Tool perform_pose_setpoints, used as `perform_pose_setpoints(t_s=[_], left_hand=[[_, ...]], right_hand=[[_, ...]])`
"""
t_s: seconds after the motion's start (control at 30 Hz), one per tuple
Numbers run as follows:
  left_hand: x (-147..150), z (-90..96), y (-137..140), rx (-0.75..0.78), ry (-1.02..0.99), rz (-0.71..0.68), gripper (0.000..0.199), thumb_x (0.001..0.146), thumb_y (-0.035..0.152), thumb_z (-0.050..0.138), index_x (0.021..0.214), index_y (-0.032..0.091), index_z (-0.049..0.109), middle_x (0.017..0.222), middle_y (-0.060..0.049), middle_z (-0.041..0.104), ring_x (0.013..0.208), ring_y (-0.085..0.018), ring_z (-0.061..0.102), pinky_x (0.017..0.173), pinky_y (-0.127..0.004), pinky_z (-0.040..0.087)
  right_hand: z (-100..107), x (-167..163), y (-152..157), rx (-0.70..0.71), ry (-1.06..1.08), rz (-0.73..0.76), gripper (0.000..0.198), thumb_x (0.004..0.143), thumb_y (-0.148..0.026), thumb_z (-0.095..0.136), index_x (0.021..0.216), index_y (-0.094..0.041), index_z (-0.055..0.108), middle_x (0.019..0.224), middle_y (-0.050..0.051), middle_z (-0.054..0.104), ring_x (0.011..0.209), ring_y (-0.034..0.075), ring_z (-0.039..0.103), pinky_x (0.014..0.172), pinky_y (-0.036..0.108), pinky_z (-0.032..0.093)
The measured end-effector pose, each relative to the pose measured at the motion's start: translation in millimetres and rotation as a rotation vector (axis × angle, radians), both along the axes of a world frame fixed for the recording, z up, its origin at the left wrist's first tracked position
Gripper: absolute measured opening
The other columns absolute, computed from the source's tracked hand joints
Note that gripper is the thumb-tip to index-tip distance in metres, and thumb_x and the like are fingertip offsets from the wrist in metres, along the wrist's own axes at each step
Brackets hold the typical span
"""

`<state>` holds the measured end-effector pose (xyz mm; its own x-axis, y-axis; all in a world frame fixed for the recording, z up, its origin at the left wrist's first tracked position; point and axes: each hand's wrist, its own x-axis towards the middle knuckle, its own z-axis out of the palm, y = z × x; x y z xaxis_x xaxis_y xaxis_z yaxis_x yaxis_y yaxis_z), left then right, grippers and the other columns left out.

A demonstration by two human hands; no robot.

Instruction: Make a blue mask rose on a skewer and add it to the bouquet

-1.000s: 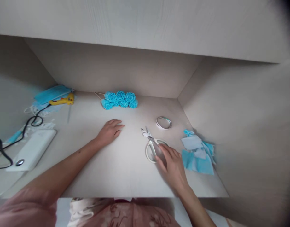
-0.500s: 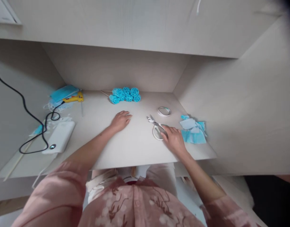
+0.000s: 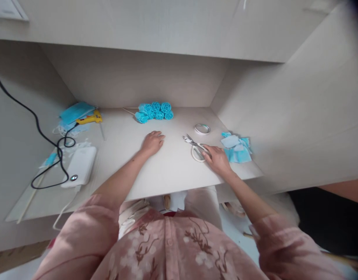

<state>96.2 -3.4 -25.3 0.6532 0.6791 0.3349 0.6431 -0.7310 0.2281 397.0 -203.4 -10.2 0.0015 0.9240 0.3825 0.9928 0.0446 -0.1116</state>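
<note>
My left hand (image 3: 153, 142) rests on the desk, palm down, with its fingers loosely spread and nothing in it. To the right, my right hand (image 3: 217, 158) has its fingers on one handle of the white-handled scissors (image 3: 198, 153), which lie on the desk with blades pointing back and left. A small white scrap (image 3: 188, 140) lies at the blades. Just behind the scissors is a roll of white tape (image 3: 202, 129). Several blue fabric roses (image 3: 155, 112) with thin stick stems lie at the back, beyond my left hand.
Cut blue and white mask pieces (image 3: 236, 147) lie at the right. On the left are blue face masks (image 3: 76, 112), a yellow glue gun (image 3: 89, 118), a black cable (image 3: 35, 120), a white power bank (image 3: 82, 165) and a thin stick (image 3: 30, 200). A shelf panel (image 3: 155, 27) overhangs the desk.
The view has shifted slightly. My left hand's fingers have curled a little more, while my right hand stays on the scissors' handle.
</note>
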Motion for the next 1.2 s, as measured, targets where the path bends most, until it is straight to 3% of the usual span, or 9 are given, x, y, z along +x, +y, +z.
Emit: perform_pose_setpoints(t_s=[0.6, 0.97, 1.07, 1.2], left_hand=[[-2.7, -5.5, 6.4, -0.037, -0.093, -0.057, 0.04, 0.098, 0.023, 0.051, 0.129, 0.018, 0.075, 0.145, -0.014, 0.065, 0.134, -0.032, 0.056, 0.118, -0.051, 0.043], [-12.1, -11.7, 22.1, -0.068, -0.122, -0.101, 0.045, 0.096, 0.033, 0.049, 0.128, 0.015, 0.075, 0.145, -0.016, 0.065, 0.136, -0.035, 0.056, 0.121, -0.055, 0.04], [-15.4, -16.7, 26.3, -0.046, -0.137, -0.097, 0.048, 0.096, 0.039, 0.046, 0.126, 0.015, 0.075, 0.143, -0.017, 0.066, 0.135, -0.036, 0.057, 0.121, -0.057, 0.04], [-18.7, -17.2, 26.7, -0.02, -0.108, -0.082, 0.052, 0.097, 0.045, 0.041, 0.126, 0.017, 0.075, 0.142, -0.015, 0.067, 0.135, -0.034, 0.058, 0.121, -0.056, 0.041]], right_hand=[[9.9, -11.1, -5.4, -0.091, -0.021, -0.099, 0.05, 0.103, -0.039, 0.049, 0.143, -0.011, 0.063, 0.126, 0.019, 0.075, 0.118, 0.034, 0.065, 0.102, 0.044, 0.042], [14.4, -19.2, -6.2, -0.035, -0.049, -0.063, 0.045, 0.104, -0.033, 0.049, 0.14, -0.012, 0.065, 0.124, 0.017, 0.076, 0.116, 0.033, 0.065, 0.102, 0.044, 0.04], [25.6, -5.2, -17.5, 0.051, -0.036, -0.067, 0.041, 0.105, -0.029, 0.045, 0.136, -0.015, 0.068, 0.128, 0.016, 0.075, 0.121, 0.032, 0.062, 0.106, 0.046, 0.039], [45.5, 43.4, -40.3, 0.142, -0.013, -0.217, 0.046, 0.104, -0.029, 0.043, 0.142, -0.013, 0.062, 0.141, 0.019, 0.067, 0.128, 0.036, 0.059, 0.108, 0.051, 0.042]])
